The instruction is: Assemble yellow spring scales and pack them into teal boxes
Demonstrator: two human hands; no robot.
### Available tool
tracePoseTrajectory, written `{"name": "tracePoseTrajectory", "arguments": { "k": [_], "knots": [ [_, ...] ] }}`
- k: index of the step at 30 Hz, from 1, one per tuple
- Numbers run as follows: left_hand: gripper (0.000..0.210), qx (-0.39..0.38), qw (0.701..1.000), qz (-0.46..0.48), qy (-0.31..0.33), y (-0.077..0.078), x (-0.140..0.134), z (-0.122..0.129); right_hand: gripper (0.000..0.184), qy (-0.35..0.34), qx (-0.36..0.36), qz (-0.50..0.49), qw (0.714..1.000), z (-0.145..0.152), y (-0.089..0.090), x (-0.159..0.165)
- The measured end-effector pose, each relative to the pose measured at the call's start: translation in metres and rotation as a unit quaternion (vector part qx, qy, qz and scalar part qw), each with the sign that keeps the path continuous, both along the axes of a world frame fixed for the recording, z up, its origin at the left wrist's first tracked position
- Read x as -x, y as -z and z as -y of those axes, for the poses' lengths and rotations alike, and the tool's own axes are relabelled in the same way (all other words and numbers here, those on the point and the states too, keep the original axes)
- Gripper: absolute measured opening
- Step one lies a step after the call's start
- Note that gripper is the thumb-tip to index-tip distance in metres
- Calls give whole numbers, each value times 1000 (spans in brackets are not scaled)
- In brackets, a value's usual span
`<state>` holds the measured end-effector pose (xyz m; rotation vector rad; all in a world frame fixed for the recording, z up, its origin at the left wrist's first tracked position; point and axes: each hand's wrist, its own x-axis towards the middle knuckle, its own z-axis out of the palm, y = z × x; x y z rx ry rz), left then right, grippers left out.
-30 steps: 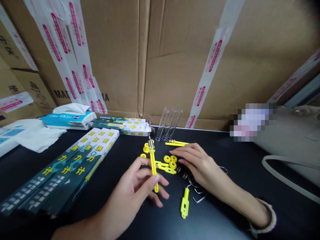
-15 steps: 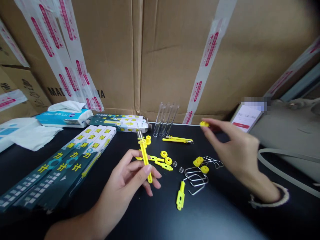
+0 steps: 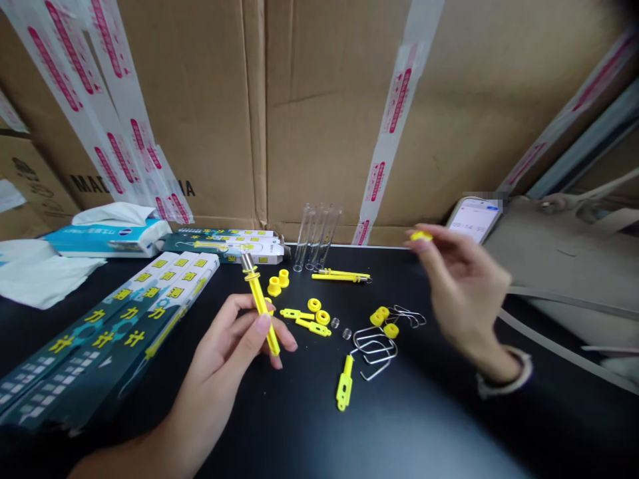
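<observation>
My left hand (image 3: 234,352) pinches a yellow plastic rod (image 3: 260,303) with a metal spring at its upper end, held tilted above the table. My right hand (image 3: 462,286), raised at the right, grips a small yellow plastic cap (image 3: 421,235) between thumb and fingertips. On the black table between the hands lie yellow rings (image 3: 322,318), flat yellow slotted pieces (image 3: 313,326), small springs (image 3: 347,334) and yellow collars (image 3: 274,287). Bent metal hooks (image 3: 374,349) lie near several yellow caps (image 3: 382,314). A yellow slotted piece with a hook (image 3: 344,384) rests closer to me.
Clear tubes (image 3: 315,239) stand upright at the back, with yellow rods with springs (image 3: 342,275) lying before them. Printed boxes (image 3: 120,332) and a tissue pack (image 3: 107,238) are at left. A phone (image 3: 469,218) leans against a grey bag (image 3: 564,246). Cardboard boxes (image 3: 329,100) wall the back.
The view has shifted slightly to the right. My right hand has turned a little, still holding the yellow cap. My left hand keeps its hold on the rod.
</observation>
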<state>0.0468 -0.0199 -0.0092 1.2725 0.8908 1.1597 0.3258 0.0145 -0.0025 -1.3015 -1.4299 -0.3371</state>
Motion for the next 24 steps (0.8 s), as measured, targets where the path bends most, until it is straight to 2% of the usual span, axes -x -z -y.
{"name": "tracePoseTrajectory", "arguments": {
  "k": [2,3,5,7,11,16,20,24],
  "knots": [
    [24,-12,999,-23,-33,1,1,0,16,-79,35,-2,996,23,6,35],
    [26,-13,998,-27,-47,1,1,1,11,-165,75,-14,983,36,8,52],
    [30,-14,998,-18,-62,0,1,1,24,-293,129,-15,947,57,13,80],
    [30,-15,998,-1,-56,-1,1,2,30,-340,160,-42,926,70,17,97],
    [27,-31,999,-19,-24,-1,2,5,23,-360,200,-63,909,71,21,101],
    [19,-70,996,-57,-11,0,3,7,27,-370,216,-46,903,69,20,93],
    [17,-38,997,-68,21,0,1,4,27,-373,225,-50,899,72,19,93],
    [15,-24,997,-65,26,1,0,3,22,-373,238,-55,895,69,19,94]
  ]
}}
